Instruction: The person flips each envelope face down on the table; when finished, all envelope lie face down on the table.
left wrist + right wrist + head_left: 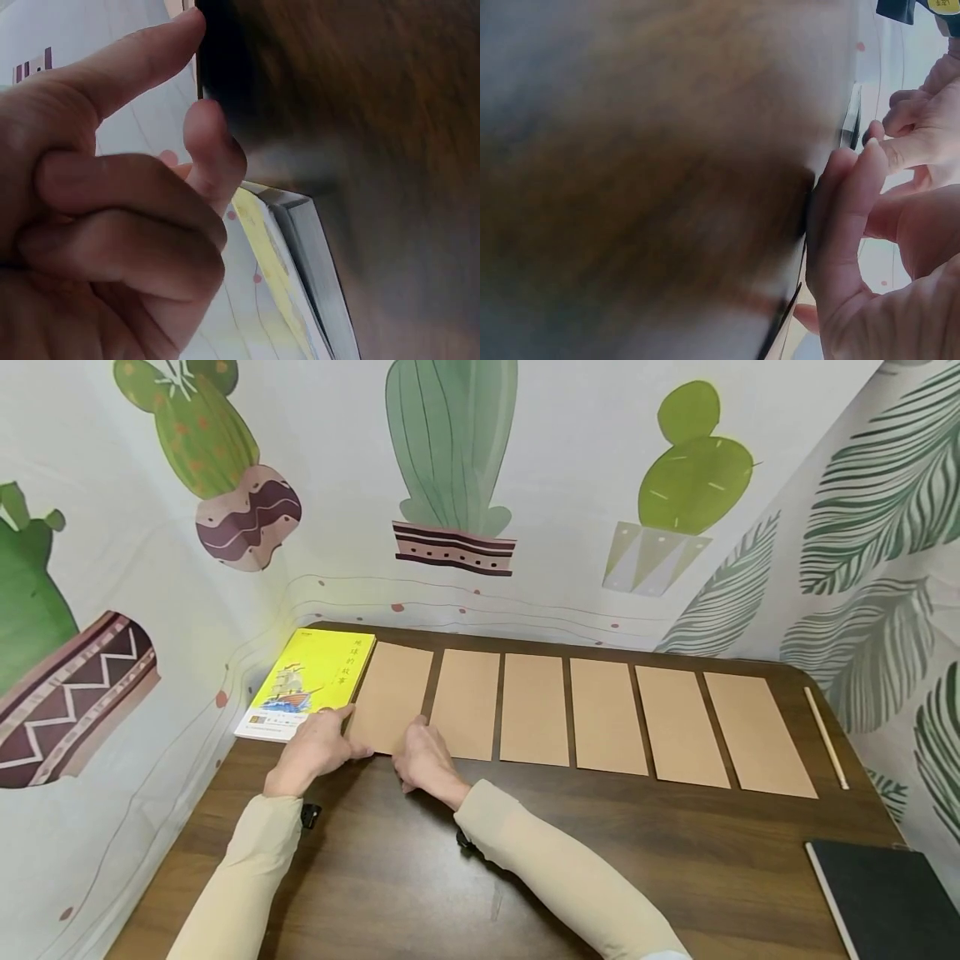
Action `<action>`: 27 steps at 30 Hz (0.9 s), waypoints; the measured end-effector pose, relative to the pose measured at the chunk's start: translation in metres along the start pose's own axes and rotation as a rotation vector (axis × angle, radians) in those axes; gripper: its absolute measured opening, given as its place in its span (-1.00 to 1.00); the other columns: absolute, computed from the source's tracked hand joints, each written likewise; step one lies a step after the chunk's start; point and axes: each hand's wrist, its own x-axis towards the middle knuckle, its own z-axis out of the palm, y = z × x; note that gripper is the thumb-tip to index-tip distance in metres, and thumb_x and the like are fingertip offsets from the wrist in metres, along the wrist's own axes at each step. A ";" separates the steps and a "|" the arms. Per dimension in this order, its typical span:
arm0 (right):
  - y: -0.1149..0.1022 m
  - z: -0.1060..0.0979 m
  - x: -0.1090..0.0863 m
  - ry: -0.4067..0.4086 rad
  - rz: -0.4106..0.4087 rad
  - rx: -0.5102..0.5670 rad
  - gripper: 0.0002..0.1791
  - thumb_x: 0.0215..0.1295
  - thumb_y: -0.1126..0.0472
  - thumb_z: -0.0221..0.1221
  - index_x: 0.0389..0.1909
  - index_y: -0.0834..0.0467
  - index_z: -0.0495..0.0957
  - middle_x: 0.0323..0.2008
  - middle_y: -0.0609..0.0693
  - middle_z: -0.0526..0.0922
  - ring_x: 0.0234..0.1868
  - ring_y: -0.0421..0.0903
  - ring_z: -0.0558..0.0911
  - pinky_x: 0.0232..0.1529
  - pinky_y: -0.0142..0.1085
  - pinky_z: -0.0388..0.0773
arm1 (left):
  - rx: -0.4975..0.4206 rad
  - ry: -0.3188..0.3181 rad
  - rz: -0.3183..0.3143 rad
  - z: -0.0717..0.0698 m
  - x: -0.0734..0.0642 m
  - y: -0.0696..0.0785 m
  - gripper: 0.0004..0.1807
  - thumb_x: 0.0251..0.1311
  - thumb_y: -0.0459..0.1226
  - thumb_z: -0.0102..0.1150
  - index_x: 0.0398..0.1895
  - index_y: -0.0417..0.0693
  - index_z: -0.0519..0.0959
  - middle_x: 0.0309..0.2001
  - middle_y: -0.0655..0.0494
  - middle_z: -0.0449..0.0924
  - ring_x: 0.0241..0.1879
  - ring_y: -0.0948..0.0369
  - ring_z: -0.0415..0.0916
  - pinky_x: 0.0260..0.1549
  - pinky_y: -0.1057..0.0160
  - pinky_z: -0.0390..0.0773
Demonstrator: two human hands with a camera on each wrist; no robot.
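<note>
The leftmost rectangle of brown kraft paper [393,689] lies flat on the table, right up against a yellow book [322,668] with a sailing ship on its cover. My left hand [318,743] touches this paper's near left corner, thumb and index finger spread while other fingers curl into the palm, as the left wrist view shows. At the near right corner is my right hand [426,760], its fingertips right at the paper's edge; I cannot tell whether they pinch it. From the left wrist, the book's edge [281,277] shows below the fingers.
Several more brown papers [535,710] continue the row rightward with narrow gaps. A pencil-like wooden stick [825,735] lies beyond the last one. Near the right edge sits a black notebook [892,893]. A cactus-patterned wall covering [555,485] rises behind the dark wooden table [390,877].
</note>
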 end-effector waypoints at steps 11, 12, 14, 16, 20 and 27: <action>0.004 0.005 0.009 0.012 0.017 0.029 -0.26 0.46 0.36 0.29 0.53 0.45 0.17 -0.70 0.05 0.64 -0.85 -0.16 0.62 -0.62 -0.41 0.61 | 0.048 -0.076 0.010 0.021 0.023 -0.017 0.04 0.28 0.08 0.50 0.59 -0.38 0.28 0.46 -0.51 0.45 0.40 -0.41 0.47 0.37 -0.35 0.50; 0.003 0.005 0.007 0.017 0.020 0.028 -0.34 0.47 0.36 0.28 0.46 0.43 0.22 -0.69 0.06 0.64 -0.84 -0.16 0.63 -0.62 -0.40 0.61 | 0.053 -0.082 0.007 0.022 0.024 -0.017 0.03 0.28 0.08 0.50 0.59 -0.38 0.28 0.46 -0.52 0.45 0.39 -0.41 0.48 0.37 -0.35 0.51; 0.003 0.004 0.006 0.015 0.024 0.026 -0.38 0.49 0.35 0.28 0.42 0.42 0.24 -0.71 0.04 0.63 -0.84 -0.16 0.63 -0.62 -0.41 0.61 | 0.071 -0.080 -0.003 0.020 0.021 -0.012 0.01 0.29 0.07 0.50 0.58 -0.37 0.30 0.45 -0.51 0.47 0.38 -0.42 0.50 0.35 -0.36 0.52; 0.001 0.002 0.003 0.019 0.018 0.026 -0.35 0.49 0.35 0.28 0.45 0.43 0.22 -0.70 0.04 0.63 -0.84 -0.16 0.62 -0.64 -0.39 0.60 | 0.081 -0.085 -0.019 0.016 0.017 -0.005 -0.04 0.30 0.01 0.50 0.57 -0.36 0.32 0.45 -0.49 0.48 0.39 -0.40 0.50 0.36 -0.35 0.52; 0.001 0.001 0.005 0.011 0.025 0.025 -0.25 0.51 0.33 0.29 0.55 0.44 0.14 -0.63 0.07 0.66 -0.85 -0.18 0.61 -0.68 -0.38 0.59 | 0.085 -0.095 -0.018 0.017 0.019 -0.003 -0.07 0.36 -0.01 0.46 0.59 -0.35 0.31 0.49 -0.48 0.44 0.42 -0.40 0.47 0.37 -0.36 0.51; 0.006 -0.008 -0.007 0.024 -0.022 0.172 -0.04 0.46 0.35 0.34 0.69 0.33 -0.02 -0.34 0.33 0.73 -0.82 -0.12 0.62 -0.68 -0.28 0.64 | 0.040 0.023 -0.002 0.021 0.014 -0.004 -0.06 0.33 0.04 0.45 0.60 -0.29 0.31 0.41 -0.46 0.54 0.33 -0.40 0.52 0.25 -0.36 0.57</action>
